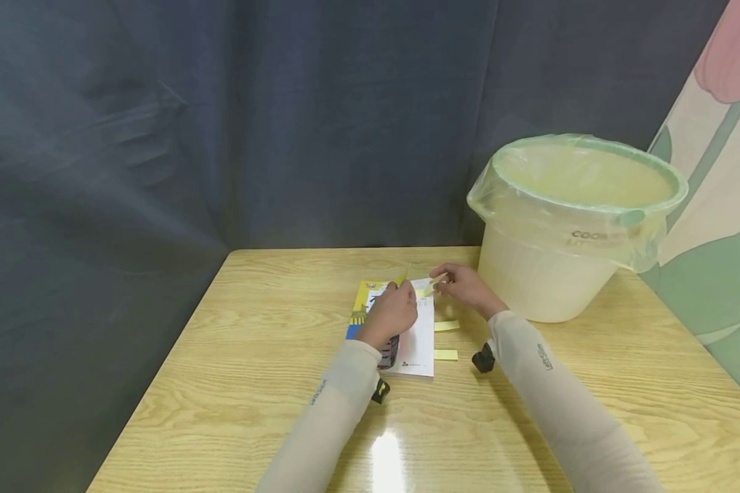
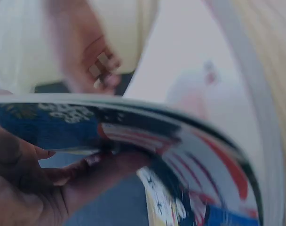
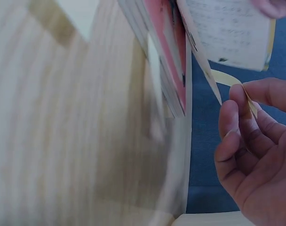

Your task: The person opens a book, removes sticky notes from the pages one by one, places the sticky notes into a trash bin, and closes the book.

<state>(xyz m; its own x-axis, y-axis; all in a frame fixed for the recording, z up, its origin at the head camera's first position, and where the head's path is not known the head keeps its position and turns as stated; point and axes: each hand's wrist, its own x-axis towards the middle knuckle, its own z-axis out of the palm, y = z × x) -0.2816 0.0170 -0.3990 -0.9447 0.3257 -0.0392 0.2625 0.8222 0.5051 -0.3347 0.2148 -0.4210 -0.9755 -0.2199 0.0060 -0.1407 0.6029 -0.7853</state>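
A book lies on the table with a white page (image 1: 421, 346) facing up and yellow sticky strips (image 1: 447, 326) jutting from its right edge. My left hand (image 1: 396, 315) grips the colorful cover and lifts it, bent back to the left. In the left wrist view, that curved cover (image 2: 133, 129) crosses above my fingers. At the book's upper right, my right hand (image 1: 465, 287) pinches a yellow sticky strip (image 3: 226, 78) between thumb and fingertips. The strip bends toward a page edge in the right wrist view, with printed text (image 3: 227, 33) showing on a page behind.
A large pale bucket (image 1: 539, 267) lined with a clear plastic bag stands at the table's right rear, close beside my right hand. Dark curtain (image 1: 358, 123) hangs behind the wooden table (image 1: 271, 329). A floral panel (image 1: 715, 205) borders the right side.
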